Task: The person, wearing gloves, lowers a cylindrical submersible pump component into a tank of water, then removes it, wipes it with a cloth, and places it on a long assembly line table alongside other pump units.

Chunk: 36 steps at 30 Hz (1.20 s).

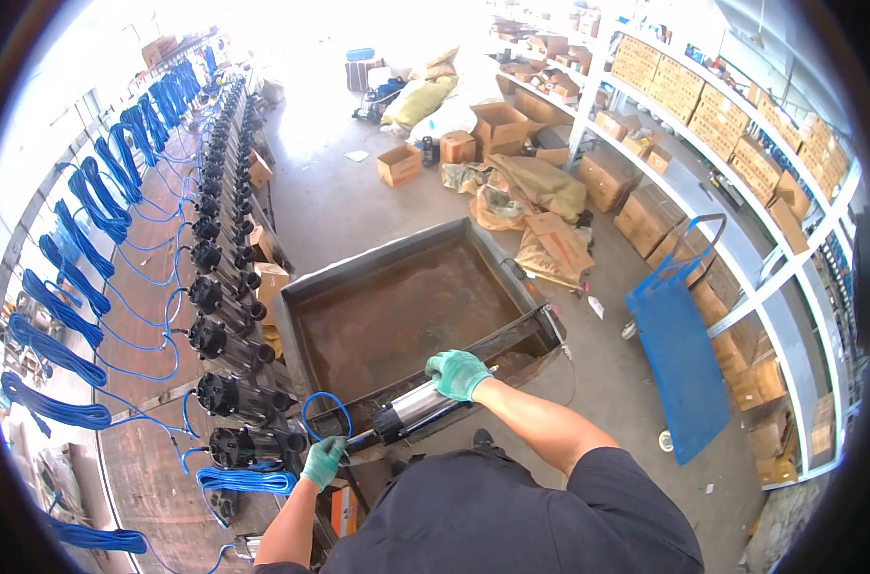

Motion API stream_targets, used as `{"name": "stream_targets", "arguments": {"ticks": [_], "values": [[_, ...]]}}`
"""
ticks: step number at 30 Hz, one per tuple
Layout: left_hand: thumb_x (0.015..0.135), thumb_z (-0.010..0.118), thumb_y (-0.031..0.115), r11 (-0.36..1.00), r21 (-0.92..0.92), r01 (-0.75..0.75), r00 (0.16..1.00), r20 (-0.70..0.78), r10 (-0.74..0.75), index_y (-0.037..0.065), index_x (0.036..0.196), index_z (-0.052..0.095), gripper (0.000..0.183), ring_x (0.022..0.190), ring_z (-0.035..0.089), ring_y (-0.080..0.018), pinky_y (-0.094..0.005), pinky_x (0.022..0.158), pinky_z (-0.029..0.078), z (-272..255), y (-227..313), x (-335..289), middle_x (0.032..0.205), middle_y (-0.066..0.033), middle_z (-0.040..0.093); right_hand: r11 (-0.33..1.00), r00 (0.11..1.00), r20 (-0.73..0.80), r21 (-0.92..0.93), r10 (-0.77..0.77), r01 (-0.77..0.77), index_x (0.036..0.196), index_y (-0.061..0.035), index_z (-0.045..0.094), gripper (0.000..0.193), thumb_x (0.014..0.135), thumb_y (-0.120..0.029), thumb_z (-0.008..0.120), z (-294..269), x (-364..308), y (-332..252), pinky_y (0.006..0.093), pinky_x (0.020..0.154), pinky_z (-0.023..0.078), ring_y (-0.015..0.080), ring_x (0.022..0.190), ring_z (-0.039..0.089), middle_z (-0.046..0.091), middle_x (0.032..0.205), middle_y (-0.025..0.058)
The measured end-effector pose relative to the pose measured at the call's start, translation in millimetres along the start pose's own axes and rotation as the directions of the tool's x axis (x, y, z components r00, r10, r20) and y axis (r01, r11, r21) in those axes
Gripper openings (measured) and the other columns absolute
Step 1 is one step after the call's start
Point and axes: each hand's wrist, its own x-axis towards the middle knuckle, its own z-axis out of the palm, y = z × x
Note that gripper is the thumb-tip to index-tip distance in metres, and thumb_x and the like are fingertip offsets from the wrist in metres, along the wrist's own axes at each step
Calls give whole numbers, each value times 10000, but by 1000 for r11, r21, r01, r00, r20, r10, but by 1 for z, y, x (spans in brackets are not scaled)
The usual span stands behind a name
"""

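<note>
A silver cylindrical pump point(418, 406) with a black end lies tilted along the near edge of a metal tank point(368, 256) of brown water. My right hand point(459, 374), in a green glove, is closed over the pump's far right end. My left hand point(324, 460), also gloved in green, is closed near the black end, at the foot of a looped blue cable point(328, 395); its fingers partly hide what they grip. A bundled coil of blue cable point(246, 480) lies just left of that hand.
On my left, a long row of black-and-silver pumps point(226, 346) lines a brown workbench point(140, 469), with blue cable coils point(57, 345) hanging alongside. To the right stand a blue platform trolley point(679, 354) and white shelves point(779, 273) of cartons. Sacks point(545, 187) and open boxes point(500, 127) lie beyond the tank.
</note>
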Motion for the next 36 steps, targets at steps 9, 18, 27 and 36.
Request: {"name": "stream_targets", "arguments": {"ticks": [9,18,27,36], "values": [[978,690,207,843,146,-518,814,-219,538,79,1175,674,236,846,653,-172,-290,759,528,26,-13,-6,946,-19,656,1000,1000,1,-5,-1,1,1013,-118,725,202,884,-167,578,0,-1,2,432,941,521,320,1047,668,730,1072,106],[1055,552,298,719,-590,368,908,61,-414,170,1190,572,188,527,531,-154,-314,478,454,24,17,1,718,-25,579,1000,1000,3,17,14,-14,997,-120,727,191,875,-163,587,-2,-4,3,428,950,516,315,1038,670,732,1059,100],[1048,535,424,707,-668,230,925,-75,-371,186,877,580,296,451,385,-101,-279,414,298,24,5,-14,602,39,455,999,998,-57,-22,-29,27,925,-134,762,198,763,-154,650,-7,3,1,445,858,556,331,939,698,738,967,132],[1061,542,370,723,-675,144,798,-353,-489,118,994,620,272,425,436,-91,-265,377,328,1,1,-61,622,25,524,999,997,-74,26,-31,33,952,-96,736,158,839,-108,626,-1,1,1,433,874,535,328,962,676,729,991,127]]}}
